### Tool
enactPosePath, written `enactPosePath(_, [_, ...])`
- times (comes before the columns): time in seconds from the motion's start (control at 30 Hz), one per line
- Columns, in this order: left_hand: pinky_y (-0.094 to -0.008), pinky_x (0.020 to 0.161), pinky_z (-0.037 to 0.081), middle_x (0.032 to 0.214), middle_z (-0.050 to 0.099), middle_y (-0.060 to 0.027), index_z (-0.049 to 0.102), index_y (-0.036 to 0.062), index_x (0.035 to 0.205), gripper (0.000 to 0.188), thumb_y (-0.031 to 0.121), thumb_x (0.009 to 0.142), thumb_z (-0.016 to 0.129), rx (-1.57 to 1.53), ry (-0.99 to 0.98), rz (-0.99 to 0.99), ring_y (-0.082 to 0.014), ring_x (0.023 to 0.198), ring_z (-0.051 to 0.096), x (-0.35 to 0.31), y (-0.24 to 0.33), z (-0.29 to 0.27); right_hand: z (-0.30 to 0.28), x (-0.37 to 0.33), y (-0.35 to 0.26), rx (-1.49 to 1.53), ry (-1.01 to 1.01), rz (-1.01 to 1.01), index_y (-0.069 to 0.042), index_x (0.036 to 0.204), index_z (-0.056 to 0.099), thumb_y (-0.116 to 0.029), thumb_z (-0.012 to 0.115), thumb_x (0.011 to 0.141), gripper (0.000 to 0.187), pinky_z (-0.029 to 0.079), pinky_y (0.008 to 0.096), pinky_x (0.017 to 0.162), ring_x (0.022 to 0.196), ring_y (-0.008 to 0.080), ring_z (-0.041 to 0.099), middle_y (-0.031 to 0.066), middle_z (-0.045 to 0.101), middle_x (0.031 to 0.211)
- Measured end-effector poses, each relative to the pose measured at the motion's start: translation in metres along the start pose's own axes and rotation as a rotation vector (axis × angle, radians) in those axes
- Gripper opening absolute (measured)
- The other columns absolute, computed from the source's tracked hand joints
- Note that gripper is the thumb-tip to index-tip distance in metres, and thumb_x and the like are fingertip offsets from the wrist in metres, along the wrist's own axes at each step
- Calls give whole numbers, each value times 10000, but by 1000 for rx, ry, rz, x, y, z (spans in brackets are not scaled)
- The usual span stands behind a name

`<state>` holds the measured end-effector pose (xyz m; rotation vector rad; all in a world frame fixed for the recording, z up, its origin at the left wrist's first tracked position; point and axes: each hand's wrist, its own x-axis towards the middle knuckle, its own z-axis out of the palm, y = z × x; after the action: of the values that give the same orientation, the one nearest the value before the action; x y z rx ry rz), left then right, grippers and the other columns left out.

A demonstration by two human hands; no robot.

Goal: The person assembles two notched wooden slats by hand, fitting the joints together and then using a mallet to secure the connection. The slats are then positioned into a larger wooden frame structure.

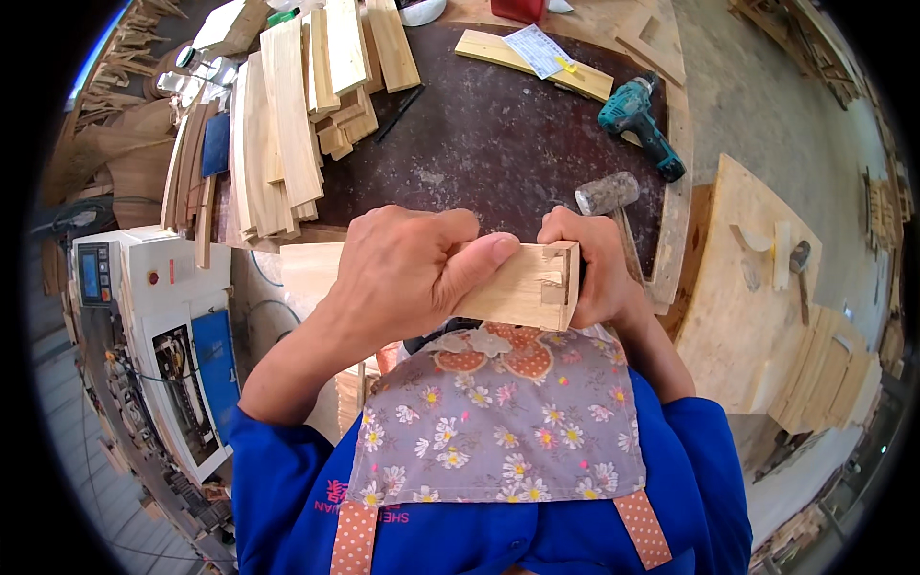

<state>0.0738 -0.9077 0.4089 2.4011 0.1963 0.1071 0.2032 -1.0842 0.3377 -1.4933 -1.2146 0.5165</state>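
Dark-topped workbench [460, 144] w/ pale wooden edge [677, 220], upper ctr — grey concrete flr [805, 105] upper R. White machine cabinet [187, 261] w/ blue panel [217, 359] on L, plywood-topped table [724, 321] on R — scrap-wood heap [105, 120] upper L.

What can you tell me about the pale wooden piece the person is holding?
The pale wooden piece looks like bare, unpainted wood with faint grain. It is long and runs roughly crosswise, between the dark tabletop and the floral apron. Its right end shows small notched or jointed parts, too small to make out fully. The left hand lies across it; the right hand grips its right end.
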Motion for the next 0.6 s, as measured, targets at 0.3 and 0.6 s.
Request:
enactPosePath(0.3, [-350,417,332,491,382,-127,464,27,577,491,367,918,565,12,-83,42,-276,419,397,10,-1,-8,3,-2,-4,-4,34,8,-61,762,509,-116,722,566,295,418,300,494,528,272,528,103,510,635])
enactPosePath(0.6, [-344,411,332,480,395,-119,482,31,574,529,427,918,552,-45,-152,11,-264,412,392,8,5,-12,-5,2,-11,-92,20,-106,-59,751,518,-116,712,556,281,422,316,494,542,286,546,107,510,622])
